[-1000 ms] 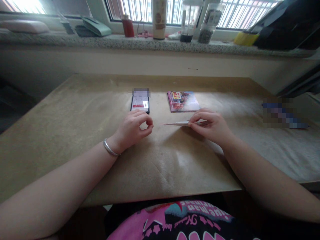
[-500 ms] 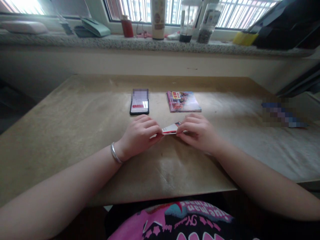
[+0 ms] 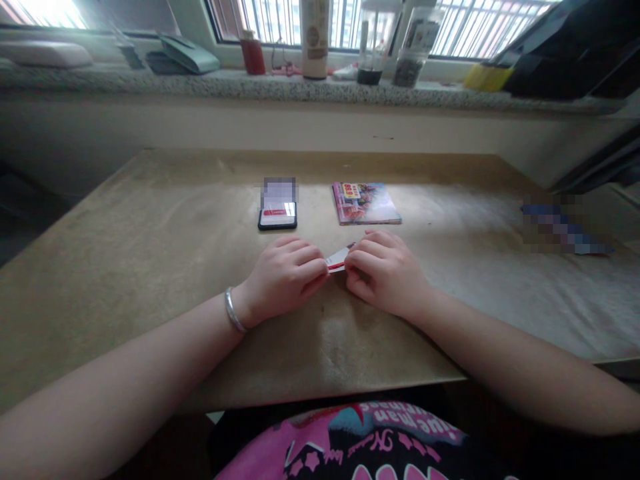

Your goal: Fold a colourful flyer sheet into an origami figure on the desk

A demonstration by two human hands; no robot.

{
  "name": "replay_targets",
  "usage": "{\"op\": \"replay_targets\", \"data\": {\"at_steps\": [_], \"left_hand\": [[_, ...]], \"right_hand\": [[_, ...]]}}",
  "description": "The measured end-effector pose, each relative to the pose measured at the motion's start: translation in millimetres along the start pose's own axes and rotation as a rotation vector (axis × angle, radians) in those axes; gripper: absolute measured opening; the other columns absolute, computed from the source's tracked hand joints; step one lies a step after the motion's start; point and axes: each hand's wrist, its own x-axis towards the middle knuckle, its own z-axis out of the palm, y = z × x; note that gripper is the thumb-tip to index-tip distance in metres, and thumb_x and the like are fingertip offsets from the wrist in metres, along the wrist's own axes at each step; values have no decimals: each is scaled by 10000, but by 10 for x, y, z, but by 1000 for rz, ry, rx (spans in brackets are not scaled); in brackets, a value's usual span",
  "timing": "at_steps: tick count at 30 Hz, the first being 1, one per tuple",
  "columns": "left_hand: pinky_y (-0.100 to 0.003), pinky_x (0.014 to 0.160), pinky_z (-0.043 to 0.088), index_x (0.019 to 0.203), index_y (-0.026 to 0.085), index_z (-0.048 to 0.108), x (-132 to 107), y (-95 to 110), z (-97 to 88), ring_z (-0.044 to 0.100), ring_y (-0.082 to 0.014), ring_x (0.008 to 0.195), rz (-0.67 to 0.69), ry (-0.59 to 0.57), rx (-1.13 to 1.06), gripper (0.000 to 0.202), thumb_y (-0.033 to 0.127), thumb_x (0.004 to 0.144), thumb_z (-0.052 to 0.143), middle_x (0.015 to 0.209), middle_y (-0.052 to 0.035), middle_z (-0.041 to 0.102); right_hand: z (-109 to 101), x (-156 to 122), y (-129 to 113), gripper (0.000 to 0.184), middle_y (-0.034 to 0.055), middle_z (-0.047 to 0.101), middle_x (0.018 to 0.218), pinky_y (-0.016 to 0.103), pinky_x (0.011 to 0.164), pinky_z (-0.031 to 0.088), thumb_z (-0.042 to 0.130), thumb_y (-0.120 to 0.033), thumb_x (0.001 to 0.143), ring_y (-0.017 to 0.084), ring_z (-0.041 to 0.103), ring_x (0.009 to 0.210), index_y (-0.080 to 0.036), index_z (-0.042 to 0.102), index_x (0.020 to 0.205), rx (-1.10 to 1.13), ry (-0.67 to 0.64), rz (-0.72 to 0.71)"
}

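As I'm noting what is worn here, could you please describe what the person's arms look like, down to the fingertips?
The left forearm and right forearm are both bare as far as they show, without sleeves, and the fingers are ungloved. A rounded silver bangle circles the left wrist; none shows on the right.

Wall (image 3: 240, 123): pale, plain, bearing one thin dark mark (image 3: 383, 137) above the table. Table (image 3: 150, 267): tan top, far edge close to the wall; creases show at the right side, and pale sheen lies on the middle. Sill (image 3: 235, 87): speckled grey stone, running along the wall top. Windows (image 3: 277, 20): light frames, vertical bars (image 3: 485, 33) beyond the panes. Daylight enters there, overexposed at upper left. Area left of the table: too dark to assess.
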Motion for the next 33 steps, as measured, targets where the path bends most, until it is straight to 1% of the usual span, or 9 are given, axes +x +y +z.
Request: {"op": "replay_targets", "data": {"at_steps": [3, 6, 14, 21, 25, 33], "left_hand": [[-292, 721, 429, 714, 191, 578, 6, 3, -11, 528, -141, 686, -11, -7, -19, 232, 252, 921, 492, 756, -14, 633], [-288, 709, 427, 719, 192, 580, 4, -6, -17, 521, -141, 678, -12, -7, -24, 227, 250, 920, 491, 748, -13, 627], [-283, 700, 422, 705, 193, 568, -18, -36, -24, 509, -141, 663, -25, 9, -10, 222, 246, 911, 508, 732, -6, 618], [-282, 725, 432, 716, 193, 578, -43, -66, -57, 534, -148, 707, -41, -38, -29, 218, 241, 912, 495, 758, -14, 627], [-289, 729, 430, 702, 185, 564, -44, -75, -66, 530, -148, 698, -16, -48, -14, 235, 241, 915, 482, 739, -19, 614], [-281, 671, 417, 676, 176, 545, -43, -108, -82, 503, -147, 664, 34, -83, -29, 262, 227, 916, 451, 713, -28, 592]], "right_hand": [[-8, -1, 9, 94, 28, 659, 776, 346, 736, 411, 541, -151, 752, 200, 534, 775, -225, 553, 695, 31, 15, 55], [-35, -5, 36, 103, 22, 642, 742, 334, 705, 414, 549, -133, 712, 193, 541, 747, -224, 526, 672, 86, 16, 84], [-104, -51, 147, 112, 32, 626, 727, 314, 660, 436, 544, -111, 712, 181, 552, 704, -214, 519, 676, 167, 43, 87], [-104, -96, 264, 125, 18, 601, 696, 310, 675, 439, 547, -95, 683, 175, 554, 701, -217, 521, 673, 227, 34, 130], [-106, -112, 353, 133, 16, 607, 714, 302, 675, 438, 550, -85, 666, 172, 558, 710, -215, 523, 675, 257, 17, 109], [-163, -126, 513, 126, 14, 609, 714, 302, 701, 442, 563, -91, 669, 170, 557, 721, -211, 527, 683, 287, -4, 75]]}}
